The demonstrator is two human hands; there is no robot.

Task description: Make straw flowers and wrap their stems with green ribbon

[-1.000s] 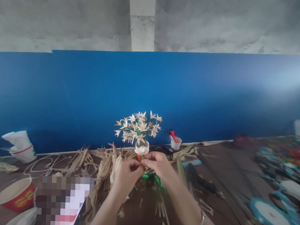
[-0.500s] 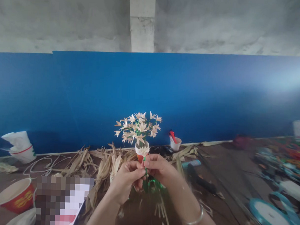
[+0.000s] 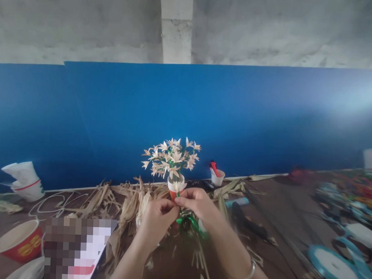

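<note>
A pale artificial flower (image 3: 178, 187) with a green-wrapped stem stands upright between my hands. My right hand (image 3: 197, 203) pinches it just below the petals. Lower down, my left hand (image 3: 160, 216) has its thumb and fingers closed at the stem, most of which the fingers hide. Behind them, a bunch of similar pale flowers (image 3: 174, 159) with green stems stands in a red and white paper cup (image 3: 172, 183). Shiny green ribbon or tape (image 3: 191, 223) lies under my right hand on the brown table (image 3: 181, 261).
Dried corn husks (image 3: 127, 202) lie along the blue panel (image 3: 119, 121). A red paper bowl (image 3: 17, 241) is at left, beside a blurred-out patch. On the right are a white cup (image 3: 217, 178) holding a red-handled tool, a black tool (image 3: 248, 223) and a blue ribbon spool (image 3: 334, 266).
My right hand has shifted slightly up and right along the flower, and its fingers have drawn apart from my left hand. More green ribbon shows beneath. The flower stays nearly in place.
</note>
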